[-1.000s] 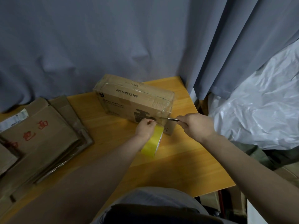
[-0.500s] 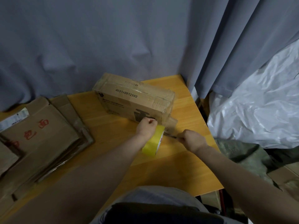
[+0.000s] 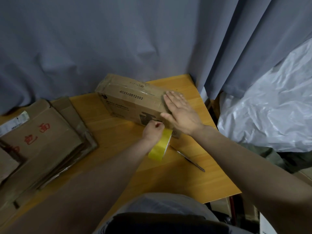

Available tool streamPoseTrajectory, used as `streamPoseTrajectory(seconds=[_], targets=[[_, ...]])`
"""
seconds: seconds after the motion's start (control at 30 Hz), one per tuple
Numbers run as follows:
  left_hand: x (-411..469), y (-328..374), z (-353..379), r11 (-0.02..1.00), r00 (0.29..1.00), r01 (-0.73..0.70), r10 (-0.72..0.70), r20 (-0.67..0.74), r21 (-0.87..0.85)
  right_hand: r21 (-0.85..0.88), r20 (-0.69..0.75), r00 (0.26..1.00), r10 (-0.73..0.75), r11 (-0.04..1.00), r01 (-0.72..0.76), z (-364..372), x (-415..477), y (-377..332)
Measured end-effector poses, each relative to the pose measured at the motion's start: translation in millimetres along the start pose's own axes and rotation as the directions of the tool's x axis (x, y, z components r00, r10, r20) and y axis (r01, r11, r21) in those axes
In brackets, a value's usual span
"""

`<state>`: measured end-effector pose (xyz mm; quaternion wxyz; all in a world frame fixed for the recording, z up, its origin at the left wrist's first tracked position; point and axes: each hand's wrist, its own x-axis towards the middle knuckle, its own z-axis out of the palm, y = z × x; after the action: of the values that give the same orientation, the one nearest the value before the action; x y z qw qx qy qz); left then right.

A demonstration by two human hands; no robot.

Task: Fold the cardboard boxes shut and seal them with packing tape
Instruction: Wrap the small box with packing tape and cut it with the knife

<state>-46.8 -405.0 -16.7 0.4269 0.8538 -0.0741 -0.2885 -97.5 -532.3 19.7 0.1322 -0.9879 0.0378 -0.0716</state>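
Pressing flat on the right end of the cardboard box [image 3: 135, 102], the right hand [image 3: 180, 114] has its fingers [image 3: 172, 98] straight and spread, palm down over the top edge, thumb against the near face. The box lies closed near the back of the wooden surface [image 3: 177, 179], glossy clear tape showing along its top. The left hand [image 3: 152, 130] sits just beside the box's near face, its fingers curled round the top of the roll of yellow packing tape [image 3: 160, 147], which hangs below the hand on edge. Whether a strip runs from the roll to the box cannot be told. A thin metal tool [image 3: 187, 158], scissors or a blade, lies on the surface just right of the roll, held by neither hand. A stack of flattened cardboard [image 3: 42, 141] rests at the left, and crumpled white plastic sheeting [image 3: 270, 107] is off the surface's right side.

The step in hand looks like rubbing the fresh tape down at the box's right end. To do it well, the flat hand should sweep from the top over the corner and down the side, pushing air out toward the tape's end so no wrinkle lifts. Steady downward pressure should keep the light box from sliding toward the curtain. The left hand should keep the roll clear of the box so its free end does not stick where it is not wanted.
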Motion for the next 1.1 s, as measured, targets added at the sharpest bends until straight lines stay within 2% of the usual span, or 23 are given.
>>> streamPoseTrajectory(seconds=[0.07,0.17,0.4,0.6,0.73,1.03,1.1], targets=[[1.6,-1.5,0.4,1.0,1.0,0.004,-0.004,-0.006,-0.009,-0.063,0.06,0.998,0.021,0.998,-0.017,13.8,2.5,5.4],[3.8,-1.3,0.9,1.0,1.0,0.01,-0.01,0.0,0.001,-0.07,-0.012,1.0,0.0,0.998,0.0,23.4,2.8,6.8],[9.2,0.6,1.2,1.0,1.0,-0.007,0.007,0.017,0.012,-0.181,-0.067,0.997,-0.031,0.983,0.019,36.1,8.3,13.9],[10.2,2.8,-5.6,0.994,0.998,-0.039,0.035,0.049,0.102,-0.215,-0.107,0.992,-0.06,0.976,0.036,36.0,4.1,13.9],[5.9,-11.9,-16.4,0.982,0.999,-0.009,0.001,0.043,0.19,-0.224,-0.135,0.989,-0.061,0.974,0.03,35.6,0.7,12.3],[-11.3,-27.8,-31.4,1.0,0.999,-0.019,0.019,0.029,-0.006,-0.169,-0.04,0.999,-0.01,0.986,0.003,26.0,3.8,8.5],[-14.0,-29.9,-35.1,0.999,0.999,-0.046,0.047,0.02,-0.021,-0.122,-0.128,0.99,-0.056,0.992,0.04,16.0,-0.4,3.9]])
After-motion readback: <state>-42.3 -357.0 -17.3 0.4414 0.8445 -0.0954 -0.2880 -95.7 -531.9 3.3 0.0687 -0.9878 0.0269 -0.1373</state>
